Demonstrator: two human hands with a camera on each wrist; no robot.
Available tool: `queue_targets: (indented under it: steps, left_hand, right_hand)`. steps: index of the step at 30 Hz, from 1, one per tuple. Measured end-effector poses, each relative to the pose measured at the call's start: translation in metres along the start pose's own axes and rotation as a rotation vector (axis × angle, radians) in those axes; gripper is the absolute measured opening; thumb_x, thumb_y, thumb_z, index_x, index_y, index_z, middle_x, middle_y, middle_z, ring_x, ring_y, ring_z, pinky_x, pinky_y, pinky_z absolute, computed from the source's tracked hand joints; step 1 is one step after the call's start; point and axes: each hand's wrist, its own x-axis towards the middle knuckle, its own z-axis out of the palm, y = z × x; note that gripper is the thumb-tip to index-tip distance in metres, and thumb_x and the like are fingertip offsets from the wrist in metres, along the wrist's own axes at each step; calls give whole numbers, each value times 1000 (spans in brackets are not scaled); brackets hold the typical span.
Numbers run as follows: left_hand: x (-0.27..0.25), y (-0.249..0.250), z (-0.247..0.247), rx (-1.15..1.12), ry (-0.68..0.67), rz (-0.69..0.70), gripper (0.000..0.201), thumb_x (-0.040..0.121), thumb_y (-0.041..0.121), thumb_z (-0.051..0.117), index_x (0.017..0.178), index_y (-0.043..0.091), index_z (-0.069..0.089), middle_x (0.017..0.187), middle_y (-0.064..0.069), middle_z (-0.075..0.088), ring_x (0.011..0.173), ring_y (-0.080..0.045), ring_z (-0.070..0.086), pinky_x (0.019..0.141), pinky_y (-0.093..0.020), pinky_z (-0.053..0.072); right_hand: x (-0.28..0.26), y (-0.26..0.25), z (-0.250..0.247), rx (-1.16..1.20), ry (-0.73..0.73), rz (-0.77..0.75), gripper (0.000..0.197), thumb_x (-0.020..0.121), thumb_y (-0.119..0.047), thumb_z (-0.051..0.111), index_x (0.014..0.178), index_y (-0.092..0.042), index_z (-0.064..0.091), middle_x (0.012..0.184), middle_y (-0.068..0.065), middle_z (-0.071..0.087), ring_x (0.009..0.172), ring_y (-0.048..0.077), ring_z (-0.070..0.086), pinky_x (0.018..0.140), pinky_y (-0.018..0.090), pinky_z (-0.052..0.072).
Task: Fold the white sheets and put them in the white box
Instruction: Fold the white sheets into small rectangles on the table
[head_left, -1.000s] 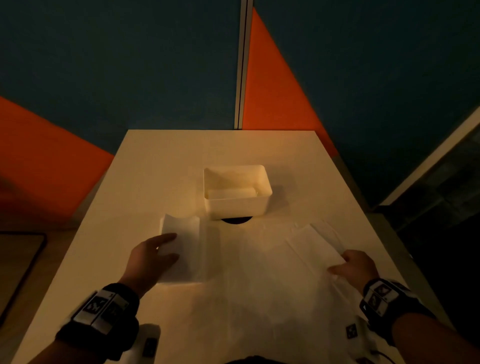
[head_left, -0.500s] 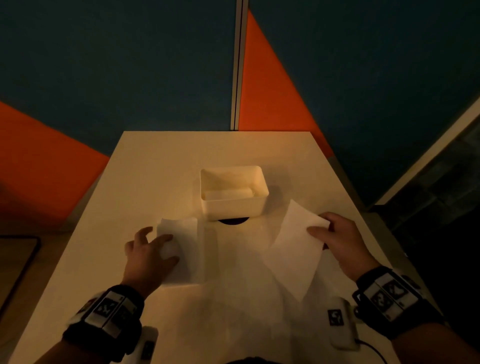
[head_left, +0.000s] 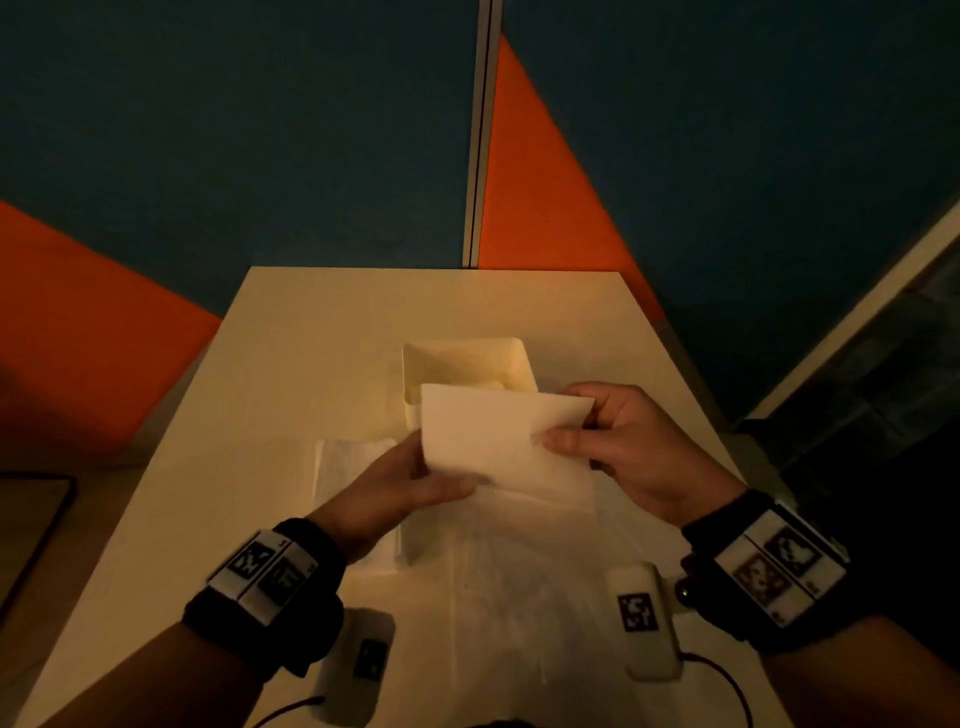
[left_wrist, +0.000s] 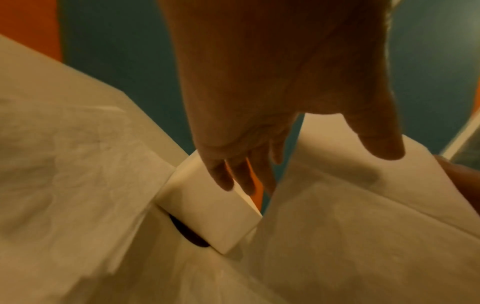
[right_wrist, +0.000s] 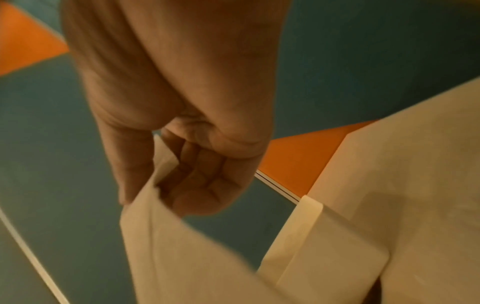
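One white box (head_left: 511, 364) stands open-topped at the centre of the head view, on the pale table (head_left: 322, 322); something pale and flat lies on its floor, though the held paper hides most of the inside and the dim light leaves it unclear what it is. The box's near edge sits partly over a dark round hole (left_wrist: 191, 236) in the tabletop, seen in the left wrist view. Two white sheets show outside the box. The held sheet (head_left: 506, 449) hangs in the air just in front of the box, in the middle of the frame, already doubled over. The left hand (head_left: 410, 491) pinches its lower left edge, thumb on top and fingers underneath. The right hand (head_left: 631, 449) grips its right edge, thumb on the near face and fingers curled behind, as the right wrist view shows. The second sheet (head_left: 348, 465) lies flat on the table, left of centre, below and beside the left hand. Two small white devices (head_left: 644, 621) with black square markers lie near the lower edge of the frame.
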Motion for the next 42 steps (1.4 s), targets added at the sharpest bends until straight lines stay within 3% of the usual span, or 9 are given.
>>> queue_targets:
  steps: [5, 10, 15, 22, 26, 30, 34, 37, 42]
  left_hand:
    - [3, 7, 11, -167, 115, -40, 34, 70, 33, 78, 96, 12, 74, 103, -8, 73, 96, -21, 68, 79, -30, 56]
    - [5, 11, 17, -221, 223, 27, 36, 77, 32, 63, 97, 3, 71, 95, -16, 72, 82, -27, 68, 74, -38, 58]
    - [7, 8, 13, -179, 185, 48, 32, 78, 30, 62, 98, 6, 72, 97, -10, 73, 88, -23, 69, 71, -31, 55]
    - [1, 7, -2, -172, -86, -11, 57, 49, 39, 88, 101, 19, 74, 110, -6, 70, 104, -20, 66, 80, -27, 55]
    - [-7, 14, -15, -192, -386, -82, 46, 66, 12, 70, 111, 15, 70, 128, -6, 61, 121, -24, 55, 98, -32, 47]
    - [-9, 16, -12, -197, -507, -170, 54, 70, 33, 76, 118, 10, 65, 129, -16, 58, 120, -31, 54, 96, -33, 46]
    - [-6, 11, 3, -66, -505, -233, 26, 82, 9, 65, 107, 15, 72, 123, -8, 64, 117, -23, 58, 96, -30, 47]
    - [-6, 7, 6, -7, -464, -239, 35, 84, -7, 57, 99, 19, 75, 116, -2, 69, 111, -16, 62, 92, -25, 48]
    - [-10, 6, -11, -24, -125, -216, 31, 82, -2, 61, 98, 20, 75, 109, -1, 71, 97, -19, 68, 78, -30, 56]
  right_hand:
    - [5, 6, -1, 147, 107, 28, 20, 83, 0, 60, 98, -12, 67, 90, 2, 73, 84, 15, 69, 70, 29, 58]
    - [0, 26, 0, 202, 56, 155, 38, 68, -18, 67, 105, -17, 66, 102, 5, 73, 93, 20, 69, 77, 38, 57]
    - [-4, 48, 5, 171, 126, 202, 22, 84, 2, 59, 100, -11, 68, 96, 8, 73, 86, 20, 69, 74, 34, 57]
    - [-10, 51, 1, 327, 159, 170, 26, 85, 6, 53, 85, -12, 71, 80, 2, 74, 72, 15, 70, 58, 23, 55]
    - [-12, 53, -6, 242, 87, 185, 40, 85, 6, 48, 61, -15, 70, 76, -3, 69, 71, 17, 64, 62, 30, 53]
    - [-12, 53, 2, 83, -33, 231, 44, 87, 5, 48, 56, -18, 70, 74, -3, 68, 70, 15, 62, 66, 31, 50]
    - [-9, 49, 20, -43, -142, 222, 41, 85, 8, 50, 59, -16, 71, 64, -4, 68, 62, 6, 62, 60, 20, 51]
    - [-8, 46, 22, -46, -149, 224, 30, 86, 4, 53, 73, -16, 71, 71, -3, 69, 68, 9, 62, 62, 21, 51]
    - [0, 56, -24, -16, 91, 270, 24, 88, -3, 58, 105, -19, 63, 92, 8, 68, 78, 17, 64, 67, 29, 48]
